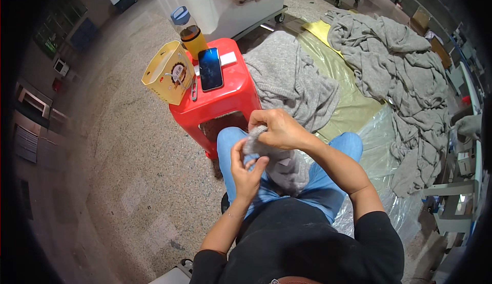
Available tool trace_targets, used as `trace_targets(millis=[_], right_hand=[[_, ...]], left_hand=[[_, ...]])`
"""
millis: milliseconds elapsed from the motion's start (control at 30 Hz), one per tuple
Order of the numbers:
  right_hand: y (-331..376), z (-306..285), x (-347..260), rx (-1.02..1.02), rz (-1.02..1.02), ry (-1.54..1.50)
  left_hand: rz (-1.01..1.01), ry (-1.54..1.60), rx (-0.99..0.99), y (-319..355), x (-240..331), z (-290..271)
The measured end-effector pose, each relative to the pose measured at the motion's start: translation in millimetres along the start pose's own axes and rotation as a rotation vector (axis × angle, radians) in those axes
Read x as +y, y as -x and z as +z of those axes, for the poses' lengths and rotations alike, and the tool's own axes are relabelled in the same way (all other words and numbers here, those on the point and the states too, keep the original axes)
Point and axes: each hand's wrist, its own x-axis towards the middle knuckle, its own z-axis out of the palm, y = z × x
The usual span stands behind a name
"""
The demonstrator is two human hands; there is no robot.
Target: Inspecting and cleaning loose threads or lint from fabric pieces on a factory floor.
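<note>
A grey knit garment point(289, 174) lies bunched over my lap between my knees, with a small pale tag-like patch on it. My right hand point(279, 129) pinches its raised edge between thumb and curled fingers. Just below and to the left, my left hand point(247, 175) has its fingers curled against the same edge, the thumb a little apart; the fingertips are slightly blurred. Past my knees, a heap of similar grey knitwear point(294, 74) lies close to the red stool point(220, 104).
On the stool are a phone point(210, 69), a yellow paper bag point(169, 74), a bottle point(190, 32) and a small metal tool point(194, 89). Behind stands a white wheeled bin point(205, 2). More grey knitwear point(389, 58) spreads over plastic sheeting point(328, 58) at right, beside machine frames.
</note>
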Motion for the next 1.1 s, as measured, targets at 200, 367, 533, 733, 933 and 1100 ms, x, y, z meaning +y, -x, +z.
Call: trace_targets(millis=[200,367,533,733,933,1100], right_hand=[[-12.6,2.2,22.9,0.465,-0.174,0.207],[42.5,35.7,66.6,0.648,-0.050,0.039],[120.8,96.3,108.6,0.352,-0.024,0.239],[145.3,122.7,150.5,0.392,0.235,0.156],[142.2,129.2,148.5,0.363,0.233,0.311],[149.7,145.0,179.8,0.426,0.508,0.224]], left_hand=[[-0.292,0.193,-0.174,-55.7,21.4,-5.5],[-0.093,0.352,-0.006,-94.2,47.5,-28.4],[0.213,0.218,0.041,-108.7,81.2,-50.9],[0.435,0.116,0.025,-95.7,111.9,-121.4],[0.371,0.121,0.163,-67.6,103.3,-173.6],[0.423,-0.061,0.342,-55.6,93.6,-198.2]])
